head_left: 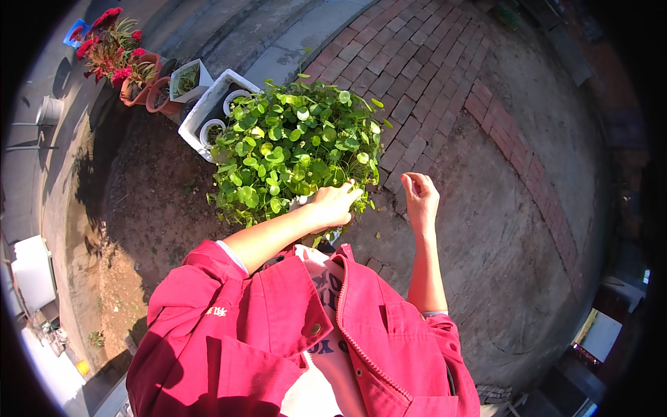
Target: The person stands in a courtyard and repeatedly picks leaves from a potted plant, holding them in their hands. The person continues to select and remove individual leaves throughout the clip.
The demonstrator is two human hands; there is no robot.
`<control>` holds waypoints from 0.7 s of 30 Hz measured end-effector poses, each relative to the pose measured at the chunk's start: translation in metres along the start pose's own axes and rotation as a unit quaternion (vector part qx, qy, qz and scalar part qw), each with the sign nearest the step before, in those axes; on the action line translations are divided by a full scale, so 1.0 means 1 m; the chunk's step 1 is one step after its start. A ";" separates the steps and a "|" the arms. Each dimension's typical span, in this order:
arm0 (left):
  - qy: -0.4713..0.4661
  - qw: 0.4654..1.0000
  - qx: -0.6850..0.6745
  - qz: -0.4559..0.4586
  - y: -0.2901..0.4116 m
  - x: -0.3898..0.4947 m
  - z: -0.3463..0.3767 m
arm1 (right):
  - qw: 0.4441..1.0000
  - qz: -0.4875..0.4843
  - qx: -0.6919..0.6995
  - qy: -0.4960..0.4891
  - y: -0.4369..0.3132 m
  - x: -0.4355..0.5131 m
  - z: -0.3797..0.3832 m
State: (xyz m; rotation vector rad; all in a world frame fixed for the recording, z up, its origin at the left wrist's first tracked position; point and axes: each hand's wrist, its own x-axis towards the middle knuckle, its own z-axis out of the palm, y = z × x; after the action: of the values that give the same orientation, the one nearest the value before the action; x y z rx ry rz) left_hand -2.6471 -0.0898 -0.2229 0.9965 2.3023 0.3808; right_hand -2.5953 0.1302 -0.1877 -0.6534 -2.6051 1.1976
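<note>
My left hand (336, 205) reaches across the near right side of a dense, round-leaved pennywort plant (292, 148). Its fingers are among the thin stems and leaves; whether they grip any is hidden. To the right of the plant, apart from it, my right hand (421, 194) is raised with its fingers curled and thumb and fingertips together. Nothing shows in it. Only small pale patches of what may be the plant's container show beneath the leaves.
A white foam box (195, 125) holding small pots adjoins the plant. Beyond it are a pale angular planter (206, 78), terracotta-coloured pots (155, 99) and red cockscomb flowers (107, 20). Brick paving (411, 99) borders bare soil (490, 245); a raised brick edging (521, 156) curves at right.
</note>
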 end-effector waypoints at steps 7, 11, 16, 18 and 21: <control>-0.008 0.999 0.036 -0.009 0.009 -0.008 -0.009 | 0.972 0.011 -0.184 -0.148 -0.009 0.066 0.120; -0.007 1.000 -0.009 -0.025 0.005 -0.012 -0.010 | 0.949 -0.039 -0.276 -0.149 0.009 0.068 0.137; 0.005 0.999 -0.021 -0.027 0.001 -0.014 -0.006 | 0.959 -0.100 -0.243 -0.108 0.007 0.051 0.142; 0.014 0.999 -0.026 -0.021 0.000 -0.015 -0.007 | 0.975 -0.115 -0.184 -0.051 0.011 0.047 0.142; 0.028 0.997 -0.070 -0.024 0.000 -0.016 -0.016 | 0.991 -0.075 -0.111 -0.008 0.014 0.048 0.147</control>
State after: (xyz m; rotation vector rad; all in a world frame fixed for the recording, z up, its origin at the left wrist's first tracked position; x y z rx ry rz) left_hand -2.6482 -0.1025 -0.2043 0.8696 2.3088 0.5490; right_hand -2.6853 0.0627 -0.2943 -0.4774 -2.7692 0.8815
